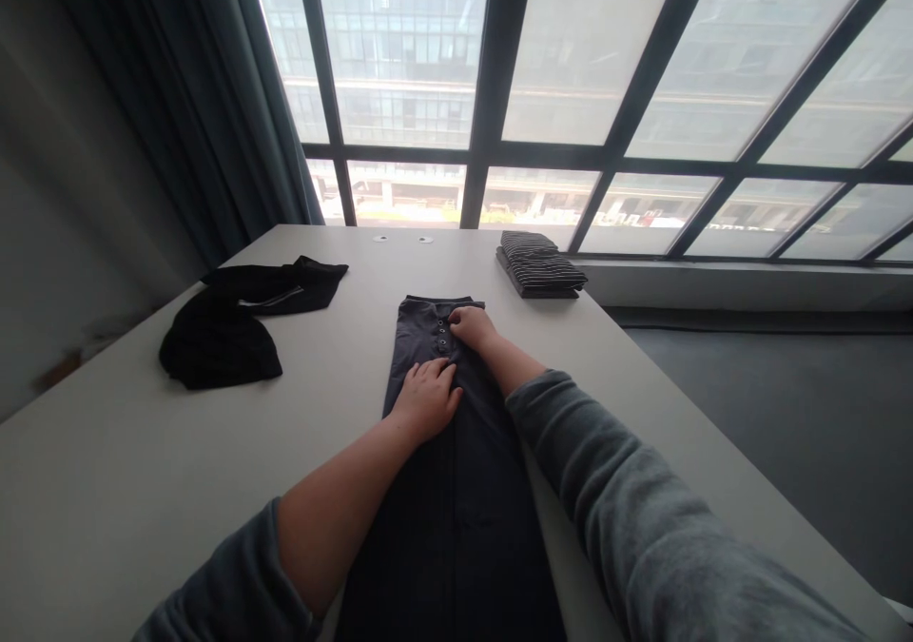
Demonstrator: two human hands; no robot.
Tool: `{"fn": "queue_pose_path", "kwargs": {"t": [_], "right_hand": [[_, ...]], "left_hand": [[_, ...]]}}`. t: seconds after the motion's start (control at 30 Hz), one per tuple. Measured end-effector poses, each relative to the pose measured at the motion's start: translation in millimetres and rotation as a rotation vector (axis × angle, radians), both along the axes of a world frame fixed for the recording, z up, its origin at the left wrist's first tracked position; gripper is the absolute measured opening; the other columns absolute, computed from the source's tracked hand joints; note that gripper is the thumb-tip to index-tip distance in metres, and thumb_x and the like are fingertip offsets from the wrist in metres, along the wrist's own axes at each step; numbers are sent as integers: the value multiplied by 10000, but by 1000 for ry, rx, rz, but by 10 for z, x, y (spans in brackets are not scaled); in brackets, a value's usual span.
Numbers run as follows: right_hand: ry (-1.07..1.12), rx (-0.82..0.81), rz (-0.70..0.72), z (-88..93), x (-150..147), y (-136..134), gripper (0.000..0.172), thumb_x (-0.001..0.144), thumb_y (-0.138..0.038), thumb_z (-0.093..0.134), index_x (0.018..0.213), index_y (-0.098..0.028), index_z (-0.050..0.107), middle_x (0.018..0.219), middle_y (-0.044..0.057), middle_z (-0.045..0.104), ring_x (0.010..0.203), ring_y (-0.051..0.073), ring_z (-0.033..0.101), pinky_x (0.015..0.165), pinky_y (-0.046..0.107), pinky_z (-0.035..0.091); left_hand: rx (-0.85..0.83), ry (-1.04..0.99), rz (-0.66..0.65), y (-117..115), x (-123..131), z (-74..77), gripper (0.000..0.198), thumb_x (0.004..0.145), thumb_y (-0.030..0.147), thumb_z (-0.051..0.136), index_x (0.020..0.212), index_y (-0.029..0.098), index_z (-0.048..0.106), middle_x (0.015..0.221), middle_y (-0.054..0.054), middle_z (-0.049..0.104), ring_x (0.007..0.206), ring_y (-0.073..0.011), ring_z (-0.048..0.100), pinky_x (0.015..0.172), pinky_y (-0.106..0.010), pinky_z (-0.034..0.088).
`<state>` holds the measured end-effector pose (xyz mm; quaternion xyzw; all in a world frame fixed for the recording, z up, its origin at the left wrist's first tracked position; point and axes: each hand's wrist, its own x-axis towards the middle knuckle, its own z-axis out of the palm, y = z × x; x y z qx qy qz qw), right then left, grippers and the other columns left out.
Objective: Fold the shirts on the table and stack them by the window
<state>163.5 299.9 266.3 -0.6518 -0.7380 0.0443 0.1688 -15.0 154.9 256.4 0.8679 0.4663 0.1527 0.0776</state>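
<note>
Around our grip we see a white table (214, 471). A dark garment (456, 509) lies lengthwise on it, directly under our grip and stretching back toward us. Left of our grip is a crumpled black garment (221, 342); beyond it, rightward, a folded striped pile (538, 266). Our left hand (428, 399) rests palm down, fingers extended, clutching nothing. Our right hand (471, 324) curls beside small buttons (442, 331); we cannot tell whether it pinches cloth.

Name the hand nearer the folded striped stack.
Right. The right hand, near the top of the dark garment, is left of the folded striped stack; the left hand lies lower on the garment, farther away.
</note>
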Motion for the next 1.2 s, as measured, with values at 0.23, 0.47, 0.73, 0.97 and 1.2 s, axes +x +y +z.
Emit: {"fn": "queue_pose_path", "kwargs": {"t": [0.23, 0.47, 0.73, 0.97, 1.2], "right_hand": [[17, 28, 1, 30, -69, 22, 254, 911, -151, 640, 1091, -186, 816, 1142, 76, 813, 1089, 198, 733, 997, 242, 505], [45, 51, 47, 7, 7, -294, 364, 981, -107, 505, 1234, -194, 752, 1217, 71, 793, 1149, 194, 722, 1029, 267, 513], [-85, -13, 326, -13, 284, -1339, 511, 980, -265, 614, 1475, -144, 635, 1593, 176, 541, 1523, 344, 442, 1270, 520, 344], [-60, -225, 455, 1, 45, -2677, 746, 1005, -454, 631, 1663, -187, 404, 1734, 187, 296, 1615, 390, 260, 1299, 641, 228], [49, -306, 587, 89, -105, -3564, 805, 993, -481, 666, 1688, -221, 352, 1736, 197, 263, 1624, 383, 229, 1301, 689, 146]], "left_hand": [[41, -11, 29, 9, -26, 34, 445, 1039, 370, 527, 1421, 172, 640, 1513, -127, 623, 1375, -305, 581, 1177, -475, 433], [34, 42, 47, -11, -31, 21, 461, 1029, 383, 525, 1429, 183, 636, 1582, -141, 561, 1399, -317, 566, 1175, -492, 436], [-40, 142, -3, -4, -29, -130, 656, 1062, 422, 442, 1647, 133, 377, 1742, -171, 305, 1608, -311, 313, 1300, -554, 247], [-82, 181, -14, 34, -34, -119, 661, 1080, 380, 372, 1676, 102, 302, 1760, -163, 234, 1646, -283, 199, 1327, -524, 168], [-104, 188, -17, -193, -452, 117, 669, 1073, 350, 377, 1673, 65, 303, 1756, -170, 242, 1639, -304, 214, 1314, -507, 238]]}}
